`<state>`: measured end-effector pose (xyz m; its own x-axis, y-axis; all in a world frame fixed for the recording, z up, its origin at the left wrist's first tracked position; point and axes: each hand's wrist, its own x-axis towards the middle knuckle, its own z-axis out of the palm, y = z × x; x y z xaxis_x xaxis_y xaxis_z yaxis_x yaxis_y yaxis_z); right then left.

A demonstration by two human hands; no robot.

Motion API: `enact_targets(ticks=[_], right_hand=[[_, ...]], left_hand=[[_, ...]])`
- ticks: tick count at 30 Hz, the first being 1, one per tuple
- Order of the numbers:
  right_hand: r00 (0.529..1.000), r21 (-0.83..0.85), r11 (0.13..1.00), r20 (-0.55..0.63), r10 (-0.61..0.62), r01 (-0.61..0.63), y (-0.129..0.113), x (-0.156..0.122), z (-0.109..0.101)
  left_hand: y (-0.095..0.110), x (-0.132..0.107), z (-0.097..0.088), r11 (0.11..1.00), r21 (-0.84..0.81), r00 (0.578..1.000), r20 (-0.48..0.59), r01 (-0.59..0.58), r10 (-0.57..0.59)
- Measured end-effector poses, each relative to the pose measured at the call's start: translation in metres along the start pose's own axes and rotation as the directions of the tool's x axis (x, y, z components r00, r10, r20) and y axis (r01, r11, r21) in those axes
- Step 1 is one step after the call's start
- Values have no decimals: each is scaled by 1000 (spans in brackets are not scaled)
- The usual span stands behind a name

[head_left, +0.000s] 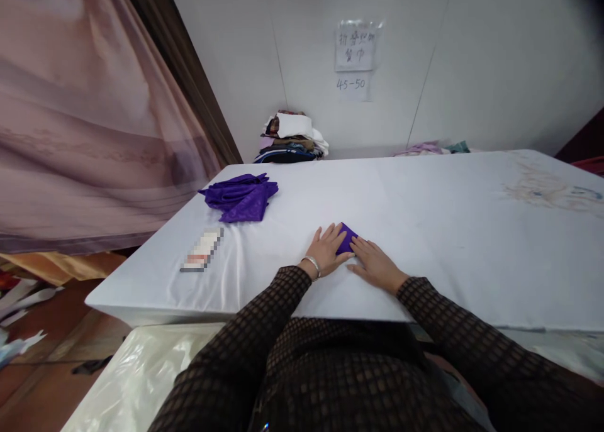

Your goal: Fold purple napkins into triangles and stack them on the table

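Observation:
A small folded purple cloth lies on the white-covered table in front of me. On its left side rests my left hand, flat with the fingers spread, a bracelet at the wrist. My right hand lies flat at the cloth's right edge, its fingertips touching it and the thumb held apart. Parts of the cloth are hidden beneath the fingers. A loose, crumpled pile of purple cloth sits farther off at the table's left.
A blurred-out flat object lies left of my hands. Behind the table stands a stack of folded clothes, below handwritten papers on the wall. A pink curtain hangs at left. Plastic-wrapped goods stand below the front edge.

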<state>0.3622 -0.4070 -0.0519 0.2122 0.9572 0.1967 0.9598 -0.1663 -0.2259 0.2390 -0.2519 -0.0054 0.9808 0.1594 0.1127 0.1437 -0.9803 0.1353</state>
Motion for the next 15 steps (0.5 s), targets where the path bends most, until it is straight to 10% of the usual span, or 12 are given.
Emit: enact_targets(ticks=[15], right_hand=[[1000,7,1000,4,4,-4,0,-3,-2]], left_hand=[[-6,29,33,1000,-13,989,150,-3,5]])
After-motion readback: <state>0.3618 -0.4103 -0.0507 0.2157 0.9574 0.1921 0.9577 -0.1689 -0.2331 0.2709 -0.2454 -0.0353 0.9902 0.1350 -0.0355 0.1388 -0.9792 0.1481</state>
